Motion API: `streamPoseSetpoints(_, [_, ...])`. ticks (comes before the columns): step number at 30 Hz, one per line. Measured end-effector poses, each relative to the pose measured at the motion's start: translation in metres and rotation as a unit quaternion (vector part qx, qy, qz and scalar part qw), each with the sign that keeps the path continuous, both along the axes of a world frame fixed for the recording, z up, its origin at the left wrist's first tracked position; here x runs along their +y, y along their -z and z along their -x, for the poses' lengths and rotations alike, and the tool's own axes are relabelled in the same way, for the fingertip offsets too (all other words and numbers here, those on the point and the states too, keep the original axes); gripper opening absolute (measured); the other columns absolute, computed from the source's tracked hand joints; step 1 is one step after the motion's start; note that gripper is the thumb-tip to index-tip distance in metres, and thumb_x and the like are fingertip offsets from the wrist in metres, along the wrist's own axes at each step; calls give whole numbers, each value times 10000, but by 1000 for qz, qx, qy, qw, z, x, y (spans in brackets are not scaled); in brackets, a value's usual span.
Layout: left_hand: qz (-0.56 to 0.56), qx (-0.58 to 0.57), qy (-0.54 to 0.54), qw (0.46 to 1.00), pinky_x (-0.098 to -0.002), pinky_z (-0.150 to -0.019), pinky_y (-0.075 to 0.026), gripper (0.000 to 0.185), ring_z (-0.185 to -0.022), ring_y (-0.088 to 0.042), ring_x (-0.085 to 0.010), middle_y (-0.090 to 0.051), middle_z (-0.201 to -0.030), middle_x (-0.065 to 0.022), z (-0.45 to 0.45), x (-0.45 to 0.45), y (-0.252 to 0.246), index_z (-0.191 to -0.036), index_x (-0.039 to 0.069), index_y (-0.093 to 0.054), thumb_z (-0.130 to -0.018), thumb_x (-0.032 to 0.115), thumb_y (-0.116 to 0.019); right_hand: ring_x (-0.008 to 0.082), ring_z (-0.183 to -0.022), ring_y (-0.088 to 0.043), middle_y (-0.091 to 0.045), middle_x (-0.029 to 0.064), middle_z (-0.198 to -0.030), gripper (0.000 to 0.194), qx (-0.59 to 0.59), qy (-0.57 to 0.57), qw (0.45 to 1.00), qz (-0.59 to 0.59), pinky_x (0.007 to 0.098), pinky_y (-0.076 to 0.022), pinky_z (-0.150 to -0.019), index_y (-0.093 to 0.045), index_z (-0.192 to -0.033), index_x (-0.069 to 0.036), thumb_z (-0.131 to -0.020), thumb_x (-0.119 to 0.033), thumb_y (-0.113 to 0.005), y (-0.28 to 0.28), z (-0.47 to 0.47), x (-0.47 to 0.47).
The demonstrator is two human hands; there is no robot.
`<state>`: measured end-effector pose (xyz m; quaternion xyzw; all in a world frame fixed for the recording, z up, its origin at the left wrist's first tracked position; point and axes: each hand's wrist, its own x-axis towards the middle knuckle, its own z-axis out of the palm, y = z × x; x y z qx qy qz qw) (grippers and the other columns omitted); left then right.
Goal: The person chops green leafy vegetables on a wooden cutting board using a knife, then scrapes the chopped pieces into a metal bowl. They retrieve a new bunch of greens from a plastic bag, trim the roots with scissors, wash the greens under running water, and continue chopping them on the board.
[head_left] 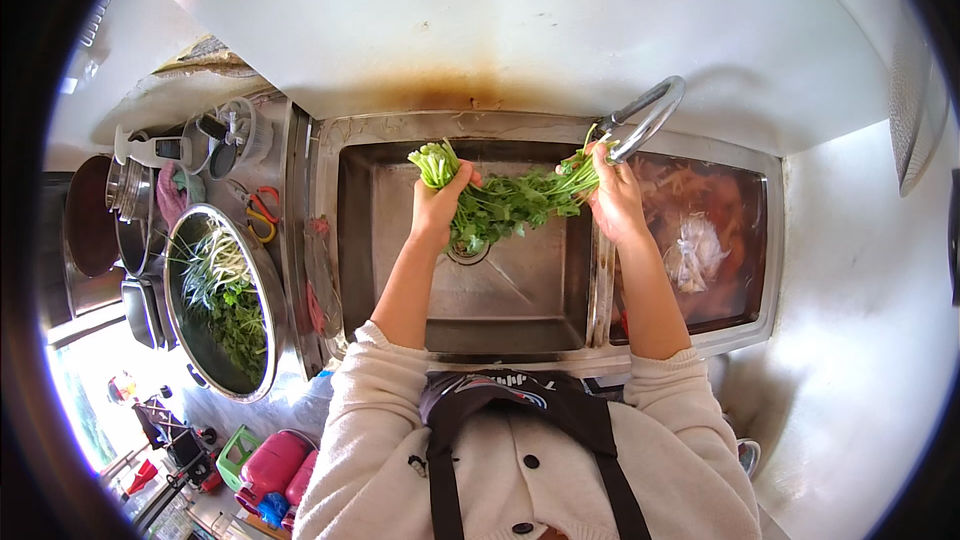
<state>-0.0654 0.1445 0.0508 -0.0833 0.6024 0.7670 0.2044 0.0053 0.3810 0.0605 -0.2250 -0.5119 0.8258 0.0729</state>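
My left hand grips a thick bundle of leafy green herbs, possibly cilantro, by its pale cut stems. Those stems stick up past my thumb. My right hand holds a thinner group of stems just under the spout of the curved metal faucet. Between both hands, the leaves hang in a loose mass over the left basin of a stainless steel sink. They partly cover the drain. Whether water is running from the spout, I cannot tell.
Murky water fills the right basin, with a white plastic bag in it. Left of the sink, a large metal bowl holds greens and scallions. Beside it lie scissors, near stacked pots. A wall rises behind the faucet.
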Motion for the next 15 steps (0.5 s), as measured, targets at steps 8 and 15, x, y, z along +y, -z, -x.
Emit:
streamPoseSetpoints(8, [160,59,-37,985,-273,-731,-434,136,-719,-560,-111,-605,-749,-6,10,-60,5,-908,27,-624,-892,163,-632,179,-868,-587,-562,40,-877,259,17,-61,997,46,290,-481,-736,-565,-1049,-44,-945,-280,-546,-36,1,11])
streamPoseSetpoints(15, [154,68,-54,984,-256,-661,-442,141,-690,-567,-99,-625,-755,-16,11,-76,9,-910,18,-633,-888,157,-636,155,-909,-555,-557,35,-960,236,73,-135,944,-291,309,-408,-871,-557,-1009,-49,-999,-257,-444,-27,15,12])
